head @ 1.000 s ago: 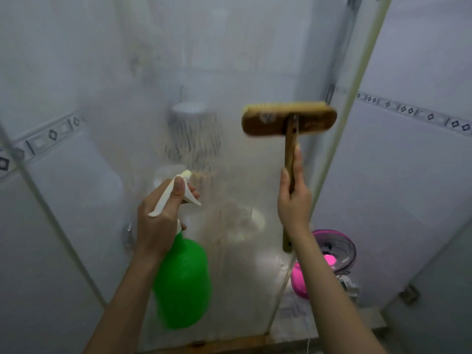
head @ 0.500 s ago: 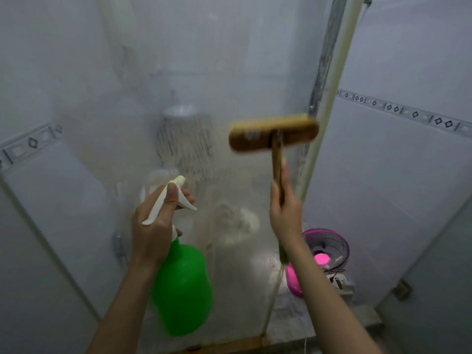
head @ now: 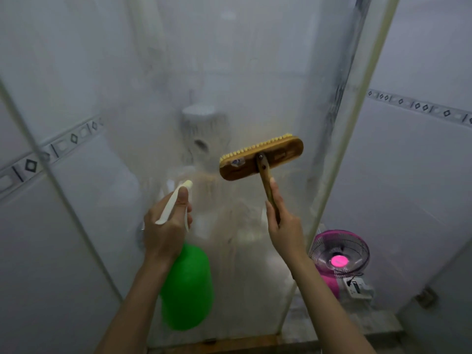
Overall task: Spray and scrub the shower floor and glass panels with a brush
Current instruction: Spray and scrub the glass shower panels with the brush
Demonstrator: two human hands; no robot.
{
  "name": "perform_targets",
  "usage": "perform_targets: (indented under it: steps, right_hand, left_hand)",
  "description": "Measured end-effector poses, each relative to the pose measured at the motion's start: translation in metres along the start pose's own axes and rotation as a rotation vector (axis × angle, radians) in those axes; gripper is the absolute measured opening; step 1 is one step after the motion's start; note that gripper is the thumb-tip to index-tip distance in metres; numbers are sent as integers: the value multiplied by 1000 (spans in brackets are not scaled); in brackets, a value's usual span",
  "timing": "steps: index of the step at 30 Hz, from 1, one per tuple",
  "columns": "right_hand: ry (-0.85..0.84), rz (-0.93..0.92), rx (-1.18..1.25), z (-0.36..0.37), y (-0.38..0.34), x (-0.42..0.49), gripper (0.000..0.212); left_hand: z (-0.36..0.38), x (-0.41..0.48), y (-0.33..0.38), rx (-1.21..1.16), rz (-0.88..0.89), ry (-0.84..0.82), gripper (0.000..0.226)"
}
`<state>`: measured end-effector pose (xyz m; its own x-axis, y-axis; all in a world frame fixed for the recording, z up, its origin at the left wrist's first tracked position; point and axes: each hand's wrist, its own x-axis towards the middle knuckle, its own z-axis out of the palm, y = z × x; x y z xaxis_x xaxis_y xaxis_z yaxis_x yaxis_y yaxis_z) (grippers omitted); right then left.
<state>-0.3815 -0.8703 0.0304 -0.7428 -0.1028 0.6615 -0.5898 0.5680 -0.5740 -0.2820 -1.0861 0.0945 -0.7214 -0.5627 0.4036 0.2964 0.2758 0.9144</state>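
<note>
Through the cloudy, streaked glass shower panel (head: pixel 255 72) only vague pale shapes show, too blurred to name. The green plastic spray bottle (head: pixel 187 287) is smeared by blur. Its neck is hidden inside the left hand (head: pixel 166 233), whose fingers curl round the white trigger head. The right hand (head: pixel 286 231) grips the handle of the wooden scrub brush with yellow bristles (head: pixel 260 159), covering the handle's lower end. The brush head tilts near the panel's right edge, bristles toward the glass; contact is unclear. Beyond the white frame post (head: pixel 357 123), low down, stands a pink round fan (head: pixel 339 254).
</note>
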Motion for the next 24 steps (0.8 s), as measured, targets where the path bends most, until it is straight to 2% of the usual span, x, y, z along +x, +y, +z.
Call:
perform_targets:
  steps: [6,11,17,20,24]
  right_hand:
    - [-99,39,-86,7,5,-24,64]
    - [-57,61,-45,20,-9,-22,68]
    - [-22,-167,-157,59,-78,16,58]
    - [-30,-186,-200,61,-52,3,57]
    - [-37,-85,-172,54,-20,-44,61]
  left_hand:
    - [-14,1,-2,38,107,-63,43]
    - [-29,-1,-1,35,65,49,50]
    - [-50,1,-5,96,159,14,34]
    - [-62,-5,-4,132,206,31,39]
    - [-85,-6,-10,64,152,68,32]
